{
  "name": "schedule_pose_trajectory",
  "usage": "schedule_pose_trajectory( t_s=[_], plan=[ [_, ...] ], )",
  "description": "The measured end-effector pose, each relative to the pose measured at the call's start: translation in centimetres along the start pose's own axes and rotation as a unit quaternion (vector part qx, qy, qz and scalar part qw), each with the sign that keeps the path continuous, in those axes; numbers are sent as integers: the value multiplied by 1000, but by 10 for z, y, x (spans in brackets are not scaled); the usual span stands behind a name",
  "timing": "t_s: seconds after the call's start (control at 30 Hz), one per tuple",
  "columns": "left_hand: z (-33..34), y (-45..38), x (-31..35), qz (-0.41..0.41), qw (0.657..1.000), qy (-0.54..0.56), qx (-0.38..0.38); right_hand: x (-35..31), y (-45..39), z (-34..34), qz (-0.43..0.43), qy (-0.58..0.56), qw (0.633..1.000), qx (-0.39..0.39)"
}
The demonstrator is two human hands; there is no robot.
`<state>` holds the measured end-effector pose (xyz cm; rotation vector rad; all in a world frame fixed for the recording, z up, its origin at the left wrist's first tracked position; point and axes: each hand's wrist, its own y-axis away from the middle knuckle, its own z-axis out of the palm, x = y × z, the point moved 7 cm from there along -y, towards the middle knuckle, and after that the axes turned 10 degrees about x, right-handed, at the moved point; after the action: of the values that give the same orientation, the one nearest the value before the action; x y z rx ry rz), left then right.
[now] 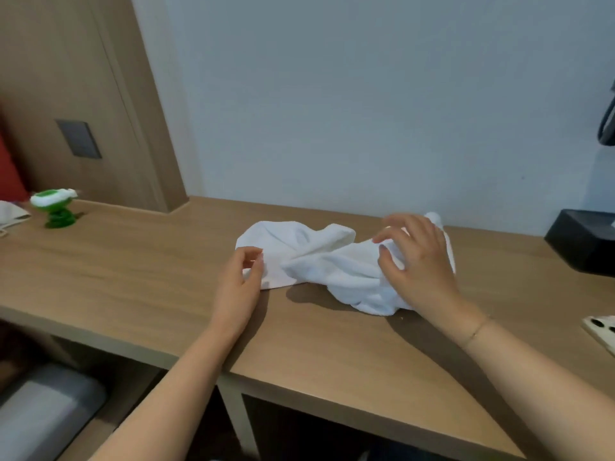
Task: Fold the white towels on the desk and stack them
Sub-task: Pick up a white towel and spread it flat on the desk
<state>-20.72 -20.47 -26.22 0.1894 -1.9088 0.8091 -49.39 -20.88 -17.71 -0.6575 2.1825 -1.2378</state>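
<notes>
A crumpled white towel (309, 257) lies in a twisted heap on the wooden desk (133, 277), near the back wall. My left hand (238, 281) is at the towel's left corner, its fingers loosely curled with a gap between thumb and fingertips, and nothing is clearly pinched. My right hand (419, 261) lies over the right part of the towel with its fingers spread and slightly bent, touching the cloth. Part of the towel is hidden under that hand. I see only this one heap of towel.
A green and white toy (55, 207) stands at the desk's far left beside a pale cloth item (11, 212). A black box (582, 244) sits at the right, and a phone (602, 329) lies at the right edge. Open shelves sit under the desk.
</notes>
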Motion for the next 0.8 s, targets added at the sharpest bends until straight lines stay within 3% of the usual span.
schedule_pose_trajectory(
  t_s=[0.07, 0.13, 0.27, 0.37, 0.47, 0.57, 0.63, 0.73, 0.8],
  plan=[
    [-14, -21, -15, 25, 995, -95, -5, -1, -37, 31, 16, 16, 997, -70],
    [-23, -40, -30, 42, 985, -160, -56, 12, -64, 77, 117, 56, 967, -220],
    [-31, -64, -55, 45, 969, -217, -109, 40, -55, 149, 292, 133, 806, -498],
    [-26, -76, -62, 54, 965, -228, -115, 54, -42, 172, 347, 149, 714, -589],
    [-19, -84, -64, 58, 962, -230, -132, 61, -34, 176, 404, 136, 654, -626],
    [-15, -89, -64, 52, 967, -207, -137, 59, -32, 177, 439, 79, 660, -604],
    [-14, -92, -64, 38, 974, -175, -136, 56, -38, 176, 456, 35, 699, -549],
    [-14, -94, -68, -7, 980, -140, -141, 52, -48, 168, 495, -30, 725, -478],
    [-15, -93, -70, -41, 983, -99, -146, 47, -67, 159, 433, -39, 777, -455]
  ],
)
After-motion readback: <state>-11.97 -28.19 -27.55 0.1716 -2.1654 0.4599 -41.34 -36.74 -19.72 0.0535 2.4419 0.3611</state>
